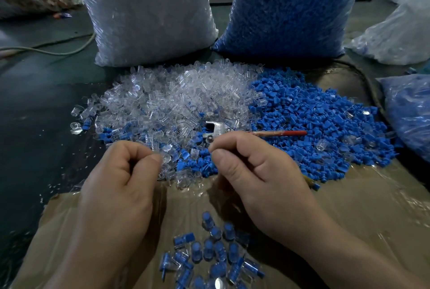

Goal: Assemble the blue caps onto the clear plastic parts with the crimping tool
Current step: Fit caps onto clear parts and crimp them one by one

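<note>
Seat a blue ribbed plastic cap (302, 111) squarely in the clear plastic part (165, 158) pinched by the left hand (121, 177) (right hand (258, 172) curled, contents unclear) before lifting the red-handled metal crimping tool (217, 128) from the mixed pile (176, 97).

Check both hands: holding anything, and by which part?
Left hand seems to pinch a small clear plastic part by one edge. Right hand has thumb and forefinger pinched together; contents cannot be told.

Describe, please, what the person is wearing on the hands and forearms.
Nothing shows: the left hand and right hand are bare, with no gloves, rings or watch. Both forearms are uncovered to the frame's edge, no sleeve in view.
</note>
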A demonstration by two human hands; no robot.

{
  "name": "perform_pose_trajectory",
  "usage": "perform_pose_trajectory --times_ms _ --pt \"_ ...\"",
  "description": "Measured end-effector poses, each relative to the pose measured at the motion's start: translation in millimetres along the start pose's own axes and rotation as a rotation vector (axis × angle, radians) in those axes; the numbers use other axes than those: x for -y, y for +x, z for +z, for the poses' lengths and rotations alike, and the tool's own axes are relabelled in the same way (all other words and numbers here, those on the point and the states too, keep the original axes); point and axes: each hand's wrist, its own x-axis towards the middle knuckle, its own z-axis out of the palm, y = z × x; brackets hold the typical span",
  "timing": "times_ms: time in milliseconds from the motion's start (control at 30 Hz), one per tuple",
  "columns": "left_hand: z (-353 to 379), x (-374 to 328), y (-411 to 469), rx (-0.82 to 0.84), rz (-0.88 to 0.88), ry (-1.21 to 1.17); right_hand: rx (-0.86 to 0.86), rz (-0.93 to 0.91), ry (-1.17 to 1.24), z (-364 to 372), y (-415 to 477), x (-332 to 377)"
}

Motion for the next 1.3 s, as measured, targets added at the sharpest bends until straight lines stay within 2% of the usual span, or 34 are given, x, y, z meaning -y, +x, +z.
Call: perform_pose_trajectory --times_ms 67,133,233,300,400,633,767,1000,1167,1300 --pt "1 -1 0 0.1 -0.128 -0.212 0.04 0.106 0.19 -2 -1 4" --pt "4 -4 -5 0.207 -0.219 -0.358 0.043 0.117 0.277 -1 -3 8" --pt "9 -8 -12 0.331 -0.278 -0.486 -0.005 -0.053 0.066 4 -6 9" --pt "9 -10 -12 0.335 -0.283 -0.52 -0.023 -0.18 -0.093 5 -5 7" --pt "8 -14 -12 0.377 -0.237 -0.547 -0.061 -0.307 -0.158 6 -5 6" --pt "8 -25 -14 0.45 -0.227 -0.634 -0.037 -0.393 -0.217 5 -4 2" --pt "10 -30 -12 0.515 -0.27 -0.682 -0.019 -0.393 -0.234 6 -4 4" --pt "7 -25 -16 0.529 -0.197 -0.718 0.012 -0.364 -0.259 -1 -4 2" --pt "9 -25 -18 0.422 -0.078 -0.598 0.055 -0.376 -0.3 -3 -4 3" --pt "11 -26 -21 0.429 -0.011 -0.541 0.111 -0.337 -0.333 -6 -4 5"
